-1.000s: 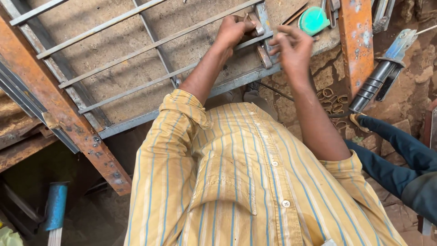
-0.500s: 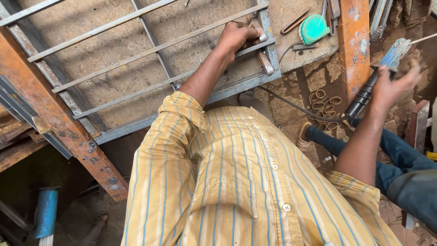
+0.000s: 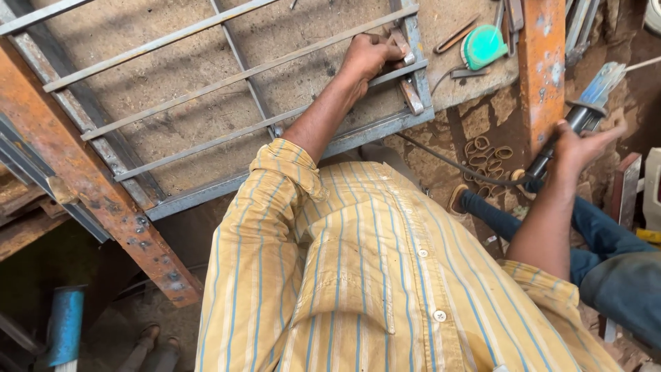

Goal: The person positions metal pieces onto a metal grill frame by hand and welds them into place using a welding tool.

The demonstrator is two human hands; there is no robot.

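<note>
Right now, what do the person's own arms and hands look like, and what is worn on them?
Both hands, the left hand and the right hand, are bare, without gloves. The sleeves of a yellow shirt with thin blue stripes are rolled up near the elbows, leaving the forearms uncovered.

My left hand (image 3: 368,55) hides the bar end; frame (image 3: 206,148) and blue pipe (image 3: 65,324) run off-picture.
</note>
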